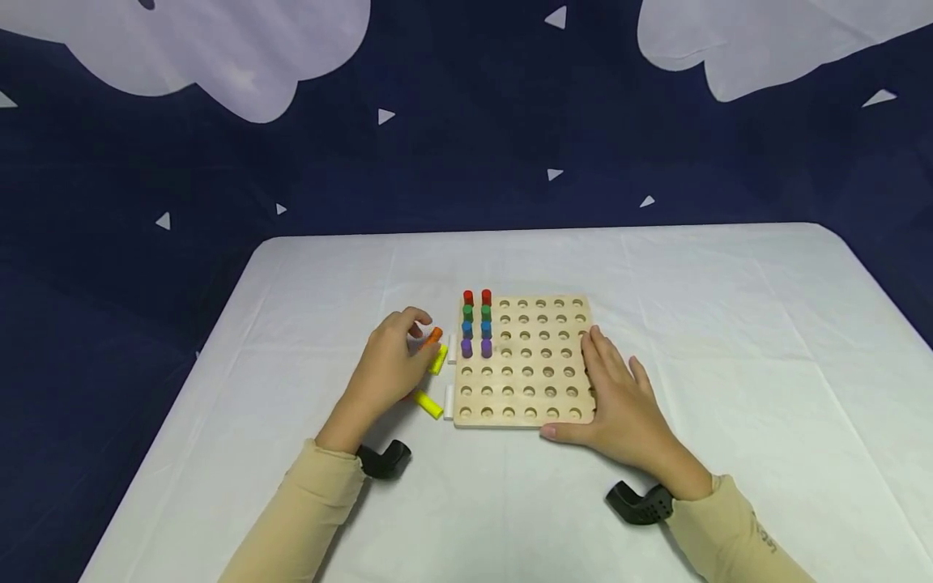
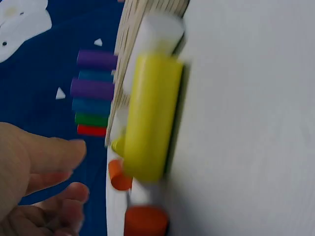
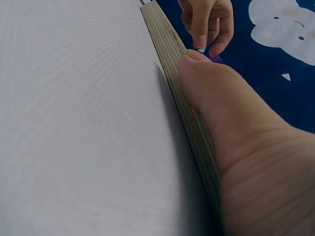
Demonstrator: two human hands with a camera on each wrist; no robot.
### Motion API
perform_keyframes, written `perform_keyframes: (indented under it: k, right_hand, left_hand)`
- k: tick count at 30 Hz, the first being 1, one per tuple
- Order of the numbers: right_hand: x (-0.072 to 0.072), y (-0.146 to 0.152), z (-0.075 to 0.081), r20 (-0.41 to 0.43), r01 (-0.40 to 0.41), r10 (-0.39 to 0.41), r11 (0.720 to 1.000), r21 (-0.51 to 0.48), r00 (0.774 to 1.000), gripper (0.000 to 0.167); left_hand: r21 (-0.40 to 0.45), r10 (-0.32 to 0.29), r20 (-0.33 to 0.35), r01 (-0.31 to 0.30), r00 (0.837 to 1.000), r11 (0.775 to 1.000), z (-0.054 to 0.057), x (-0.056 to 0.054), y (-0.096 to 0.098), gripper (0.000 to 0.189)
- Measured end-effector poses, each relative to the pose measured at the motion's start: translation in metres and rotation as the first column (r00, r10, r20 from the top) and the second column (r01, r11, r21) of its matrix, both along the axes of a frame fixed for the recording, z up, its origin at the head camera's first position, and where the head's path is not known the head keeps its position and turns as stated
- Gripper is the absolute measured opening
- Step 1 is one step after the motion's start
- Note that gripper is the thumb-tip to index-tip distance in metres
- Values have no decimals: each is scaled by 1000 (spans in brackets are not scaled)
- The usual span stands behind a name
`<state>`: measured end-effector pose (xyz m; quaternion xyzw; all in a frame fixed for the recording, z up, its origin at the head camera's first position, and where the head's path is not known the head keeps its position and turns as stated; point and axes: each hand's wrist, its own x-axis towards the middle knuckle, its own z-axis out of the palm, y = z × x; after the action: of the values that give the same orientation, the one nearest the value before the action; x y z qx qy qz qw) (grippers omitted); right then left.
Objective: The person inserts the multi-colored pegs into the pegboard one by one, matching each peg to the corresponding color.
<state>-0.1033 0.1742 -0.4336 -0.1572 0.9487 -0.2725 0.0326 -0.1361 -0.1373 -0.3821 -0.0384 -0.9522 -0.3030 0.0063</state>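
Note:
A wooden pegboard (image 1: pixel 516 381) with rows of holes lies on the table. Red, green, blue and purple pegs (image 1: pixel 486 330) stand in its two left columns. To its left lie yellow pegs (image 1: pixel 428 404), an orange peg (image 1: pixel 435 334) and white pegs (image 1: pixel 448 402). My left hand (image 1: pixel 391 356) hovers over these loose pegs, fingers bent and thumb apart; the left wrist view shows nothing between them, with a yellow peg (image 2: pixel 152 118) close by. My right hand (image 1: pixel 627 413) rests against the board's near right corner, thumb along the front edge and straight fingers on the right side.
A white cloth covers the table (image 1: pixel 729 324). Behind it hangs a dark blue cloth (image 1: pixel 466 146) with white clouds and triangles. Black wrist devices (image 1: pixel 641 504) sit at both sleeve ends.

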Motion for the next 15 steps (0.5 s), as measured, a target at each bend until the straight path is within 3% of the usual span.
perform_keyframes:
  k: [7, 15]
  right_hand:
    - [0, 1, 1, 5, 0, 0, 1000, 1, 1000, 142]
    - [0, 1, 0, 3, -2, 2, 1000, 0, 1000, 141]
  left_hand:
    - [-75, -37, 143, 48, 989, 996, -1, -9, -8, 46]
    - [-103, -73, 179, 93, 981, 990, -3, -14, -6, 46]
